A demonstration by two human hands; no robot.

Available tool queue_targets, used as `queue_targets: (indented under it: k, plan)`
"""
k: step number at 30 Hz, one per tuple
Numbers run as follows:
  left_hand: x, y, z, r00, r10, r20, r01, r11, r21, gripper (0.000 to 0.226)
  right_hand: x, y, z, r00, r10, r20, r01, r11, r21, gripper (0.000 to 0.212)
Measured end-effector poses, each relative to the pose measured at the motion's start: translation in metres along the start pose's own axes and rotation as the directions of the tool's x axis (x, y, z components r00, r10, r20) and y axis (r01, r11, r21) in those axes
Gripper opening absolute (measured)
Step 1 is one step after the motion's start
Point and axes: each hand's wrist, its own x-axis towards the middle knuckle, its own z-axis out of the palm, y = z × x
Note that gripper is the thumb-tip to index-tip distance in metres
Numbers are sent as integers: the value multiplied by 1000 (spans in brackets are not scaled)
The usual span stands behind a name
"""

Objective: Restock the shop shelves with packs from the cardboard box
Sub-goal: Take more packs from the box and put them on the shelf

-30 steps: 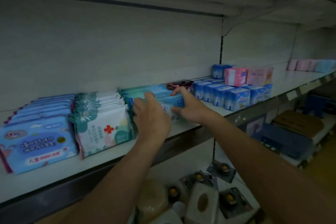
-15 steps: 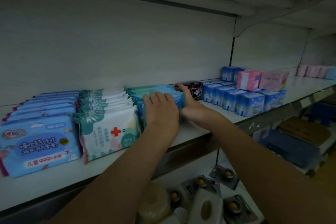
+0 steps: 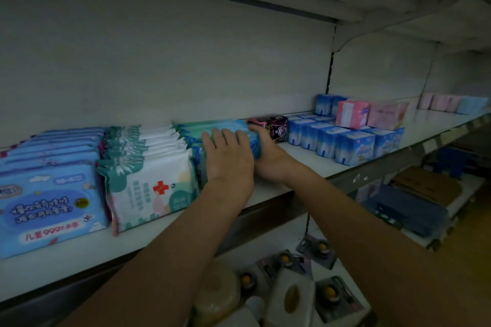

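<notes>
Your left hand (image 3: 229,160) lies flat, fingers straight and close together, pressed against the front face of the blue wipe pack (image 3: 254,144) that stands at the front of its row on the shelf (image 3: 305,158). The fingertips reach up over the pack's top edge. Your right hand (image 3: 269,159) sits just to the right of the left, touching it, against the pack's right end. Its thumb runs straight back along that end. Its fingers are hidden behind the left hand, so you cannot tell whether they grip the pack or only rest on it.

Behind your left fingertips the rest of the teal-and-blue row (image 3: 212,125) runs back to the shelf wall. Just beyond your right thumb tip stands a small dark box with a cartoon face (image 3: 277,129), touching or almost touching the row. Further right of that hand are blue-and-white square packs (image 3: 354,147) with pink packs (image 3: 352,113) stacked on top.

Directly left of your left hand stands a row of white-and-green wipe packs with a red cross (image 3: 151,186), and left of those a row of larger blue wipe packs (image 3: 47,202).

Below your forearms, on the lower shelf, lie carded items with yellow centres (image 3: 322,247). Low to the right of your right arm sits brown cardboard (image 3: 425,186), too dim to make out further.
</notes>
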Motion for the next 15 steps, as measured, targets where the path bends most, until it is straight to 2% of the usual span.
queue_targets:
  k: [3, 8, 11, 15]
  plan:
    - [-2, 1, -3, 999, 10, -36, -11, 1000, -26, 61, -12, -4, -8, 999, 23, -43, -18, 994, 104, 81]
    - [-9, 11, -13, 990, 38, -134, -50, 995, -85, 64, -26, 4, -21, 976, 54, -209, -53, 999, 13, 50]
    - [-17, 26, -22, 975, 71, -212, -111, 977, -185, 61, -42, 9, -29, 955, 107, -276, -78, 990, 115, 38]
    - [-29, 51, -27, 923, 106, -369, -240, 909, -339, 57, -70, 18, -43, 913, 124, -390, -41, 976, 214, 25]
